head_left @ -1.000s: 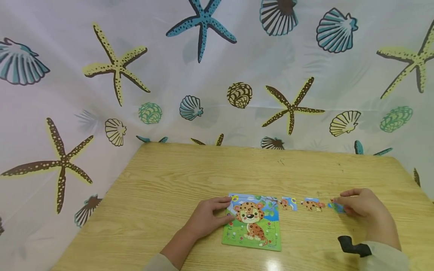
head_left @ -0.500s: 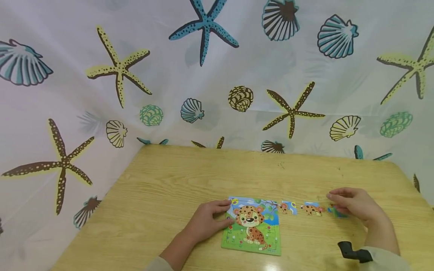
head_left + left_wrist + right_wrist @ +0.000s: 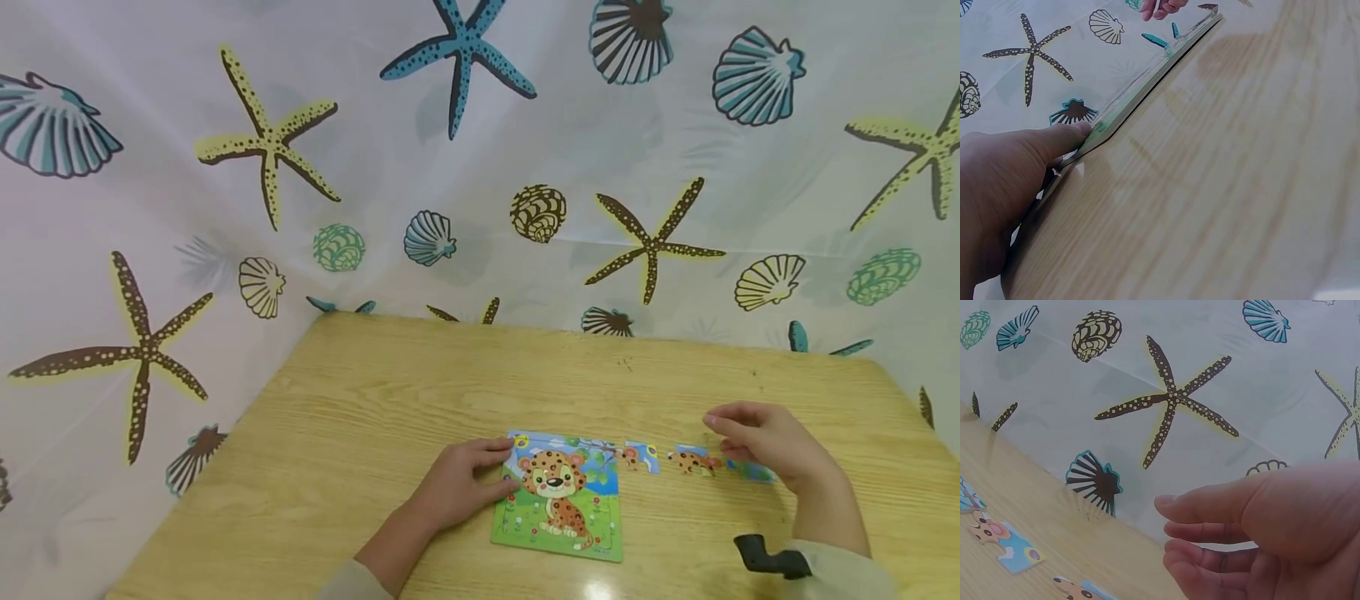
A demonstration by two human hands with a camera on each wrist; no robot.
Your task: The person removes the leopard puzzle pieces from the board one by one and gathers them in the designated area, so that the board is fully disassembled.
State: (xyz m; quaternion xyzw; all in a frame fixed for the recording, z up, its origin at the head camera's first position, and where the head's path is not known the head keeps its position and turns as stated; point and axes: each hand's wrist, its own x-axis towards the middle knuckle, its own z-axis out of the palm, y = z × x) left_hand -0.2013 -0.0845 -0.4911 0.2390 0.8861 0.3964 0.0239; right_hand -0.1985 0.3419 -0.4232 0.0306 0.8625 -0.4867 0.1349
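Observation:
A square jigsaw puzzle point(image 3: 558, 500) with a cartoon leopard lies flat on the table. My left hand point(image 3: 457, 487) rests at its left side, thumb and fingertips spread apart and touching the edge. To its right, a row holds a leopard-ear jigsaw piece point(image 3: 645, 457), a spotted-body piece point(image 3: 692, 460) and a blue-green piece point(image 3: 759, 473), the last partly hidden. Above these last two hovers my right hand point(image 3: 772, 446), fingers loosely bent with nothing between them. In the right wrist view the ear piece point(image 3: 1016, 550) lies left of the right hand point(image 3: 1254, 531).
The wooden table point(image 3: 420, 375) reaches back to a white curtain point(image 3: 480, 167) printed with starfish and shells. A black bent fitting point(image 3: 768, 558) sticks out from the right sleeve. The table's left edge slants along the curtain.
My right hand has moved off the rightmost jigsaw piece, leftwards, and uncovers more of it. The left hand stays at the puzzle's edge. The head view has shifted slightly.

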